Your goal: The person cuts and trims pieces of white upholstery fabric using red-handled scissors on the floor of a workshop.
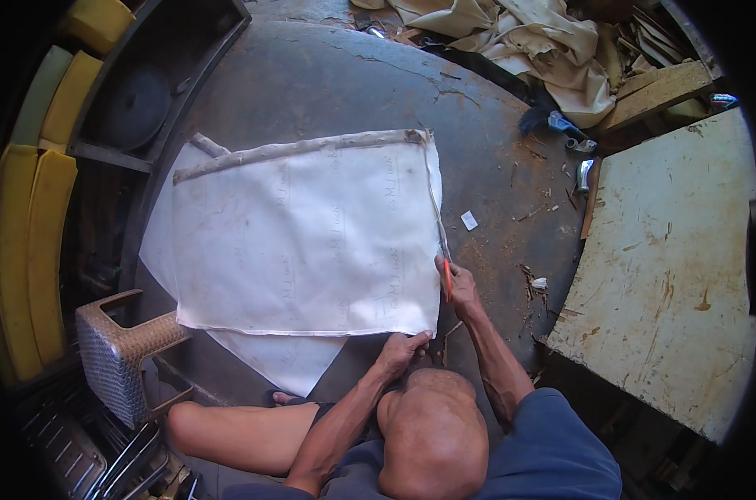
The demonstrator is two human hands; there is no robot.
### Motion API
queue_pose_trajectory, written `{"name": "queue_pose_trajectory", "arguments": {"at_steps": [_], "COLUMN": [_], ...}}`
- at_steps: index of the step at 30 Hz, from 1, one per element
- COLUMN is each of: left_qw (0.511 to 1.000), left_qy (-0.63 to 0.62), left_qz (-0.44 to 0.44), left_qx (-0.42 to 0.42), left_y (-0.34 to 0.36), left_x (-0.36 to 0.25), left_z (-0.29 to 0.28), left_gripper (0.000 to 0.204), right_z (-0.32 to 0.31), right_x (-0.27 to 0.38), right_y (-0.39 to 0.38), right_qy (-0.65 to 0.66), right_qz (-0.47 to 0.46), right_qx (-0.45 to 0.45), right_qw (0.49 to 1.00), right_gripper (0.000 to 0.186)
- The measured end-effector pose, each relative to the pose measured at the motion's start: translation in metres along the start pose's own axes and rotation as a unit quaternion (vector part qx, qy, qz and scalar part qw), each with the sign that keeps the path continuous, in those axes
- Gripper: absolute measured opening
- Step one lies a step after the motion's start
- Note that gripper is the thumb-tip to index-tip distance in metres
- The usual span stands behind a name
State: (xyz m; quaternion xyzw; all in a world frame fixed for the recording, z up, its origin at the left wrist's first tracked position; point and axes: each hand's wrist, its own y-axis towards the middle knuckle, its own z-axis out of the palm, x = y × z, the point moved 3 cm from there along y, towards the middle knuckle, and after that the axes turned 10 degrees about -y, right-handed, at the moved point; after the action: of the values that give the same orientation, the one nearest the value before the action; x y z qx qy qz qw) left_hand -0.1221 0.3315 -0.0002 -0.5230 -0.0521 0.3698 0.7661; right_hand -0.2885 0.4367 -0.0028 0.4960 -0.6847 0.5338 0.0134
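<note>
Two white sheets (307,237) lie stacked, one orange cutter (447,279), one woven stool (115,350), four yellow cushions (28,250).

Rough workshop, prob. upholstery/woodwork. Cracked concrete floor (328,75) w/ sawdust and wood chips (532,279) scattered on it. Beyond the floor's far edge: heap of beige fabric (528,42) and stacked timber offcuts (657,87). Right of floor: worn, paint-chipped board (669,267). Left of floor: yellow foam cushions (28,250) in a dark frame.
</note>
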Motion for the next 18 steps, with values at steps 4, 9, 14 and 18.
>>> {"name": "queue_pose_trajectory", "arguments": {"at_steps": [4, 9, 14, 18], "left_qw": [1.000, 1.000, 1.000, 1.000], "left_qy": [0.009, 0.028, 0.012, 0.014], "left_qz": [-0.008, -0.008, 0.013, -0.002], "left_qx": [0.008, 0.002, -0.001, -0.008], "left_y": [-0.002, -0.008, -0.010, -0.016], "left_x": [-0.001, -0.005, -0.002, -0.005], "left_z": [0.002, -0.001, -0.005, -0.003], "left_gripper": [0.030, 0.029, 0.028, 0.028], "right_z": [0.006, 0.004, -0.005, -0.002], "right_x": [-0.016, -0.008, -0.005, -0.015], "right_y": [0.006, 0.025, 0.016, 0.019], "right_qy": [0.007, -0.022, -0.056, -0.034], "right_qz": [-0.013, 0.016, 0.017, 0.013], "right_qx": [-0.016, 0.002, 0.028, 0.013], "right_qw": [1.000, 1.000, 0.998, 0.999], "right_gripper": [0.067, 0.074, 0.075, 0.058]}}
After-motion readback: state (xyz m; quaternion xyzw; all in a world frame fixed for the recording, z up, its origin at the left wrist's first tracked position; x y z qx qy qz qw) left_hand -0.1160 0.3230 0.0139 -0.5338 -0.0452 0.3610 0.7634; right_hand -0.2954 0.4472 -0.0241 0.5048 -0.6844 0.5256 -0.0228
